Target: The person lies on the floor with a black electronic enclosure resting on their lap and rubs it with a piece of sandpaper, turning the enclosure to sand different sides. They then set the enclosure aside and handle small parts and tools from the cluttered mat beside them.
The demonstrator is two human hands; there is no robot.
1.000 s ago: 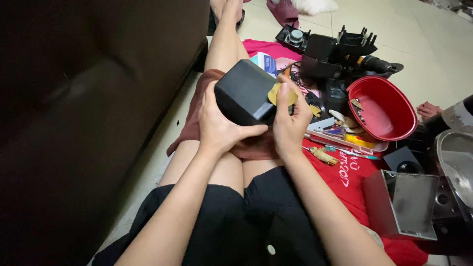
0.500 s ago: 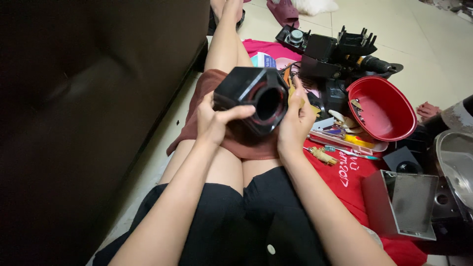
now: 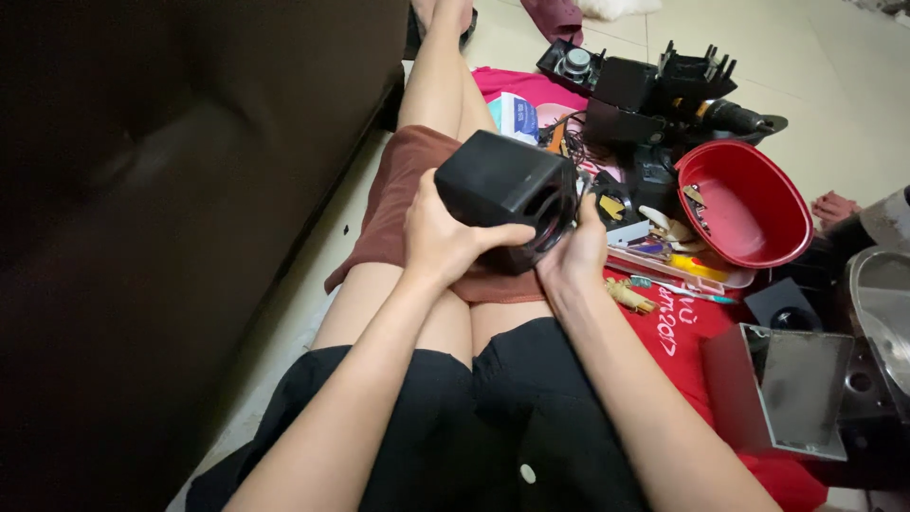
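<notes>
1. pale tiled floor [image 3: 815,85]; dark sofa [image 3: 171,218] on the left, red cloth [image 3: 678,351] on the right.
2. one black speaker box [image 3: 498,185] over the lap, its round opening half hidden.
3. left hand [image 3: 441,237] wraps its near side, thumb across.
4. right hand [image 3: 573,256] cups it from below, fingertips hidden.
5. one red bowl [image 3: 749,204]; parts beside it hard to make out.
</notes>
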